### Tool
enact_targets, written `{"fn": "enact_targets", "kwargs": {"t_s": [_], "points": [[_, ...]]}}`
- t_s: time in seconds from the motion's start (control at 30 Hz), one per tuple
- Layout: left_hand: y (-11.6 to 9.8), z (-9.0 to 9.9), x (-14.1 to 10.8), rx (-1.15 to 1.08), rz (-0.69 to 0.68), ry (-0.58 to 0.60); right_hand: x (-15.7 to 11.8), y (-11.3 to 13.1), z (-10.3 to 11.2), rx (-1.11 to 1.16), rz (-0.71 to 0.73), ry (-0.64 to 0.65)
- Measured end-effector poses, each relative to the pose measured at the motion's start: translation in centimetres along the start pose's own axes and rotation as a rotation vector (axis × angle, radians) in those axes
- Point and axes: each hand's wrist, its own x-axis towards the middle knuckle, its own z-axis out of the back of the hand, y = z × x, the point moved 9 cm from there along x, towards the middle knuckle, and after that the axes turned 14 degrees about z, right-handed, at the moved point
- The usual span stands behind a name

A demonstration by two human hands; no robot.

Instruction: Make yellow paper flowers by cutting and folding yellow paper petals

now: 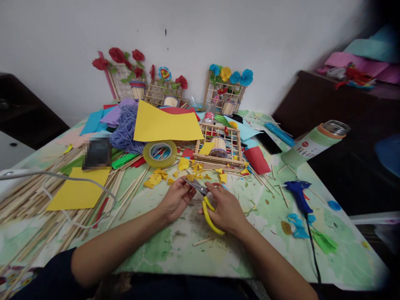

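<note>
while the right hand [226, 208] grips the scissors [204, 192], the left hand [176, 198] sits at the blade tips.

scissors: one pair, metal blades, yellow handles; between the two hands, blades pointing toward the left.
right hand: closed round the handles.
left hand: thumb and fingertips drawn together; whether a scrap is pinched there cannot be told.
yellow paper scraps [156, 177]: several, curled, on the counter [150, 246], just beyond the left hand.
tape roll [159, 163]: one, lying flat, behind those scraps.
wooden lattice [215, 159]: one, bearing a small stick pot [218, 146]; beyond the right hand.
yellow sheet [168, 125]: one, large, beyond the left hand, past the tape roll.
purple yarn [125, 129]: one tangle, left of that sheet.
wooden sticks [37, 200]: many, left of the left hand.
glue gun [300, 196]: one, blue, with black cord, right of the right hand.
flask [314, 143]: one, pale green, tilted in view, farther beyond the glue gun.
</note>
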Motion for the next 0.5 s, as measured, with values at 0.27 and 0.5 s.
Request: {"fn": "enact_targets", "kwargs": {"t_s": [0.27, 0.5], "points": [[0.4, -0.06, 0.12, -0.035, 0.044, 0.018, 0.05, 0.03, -0.05, -0.006, -0.017, 0.027], [0.4, 0.06, 0.08, -0.032, 0.031, -0.017, 0.01, 0.22, 0.02, -0.037, -0.01, 0.034]]}}
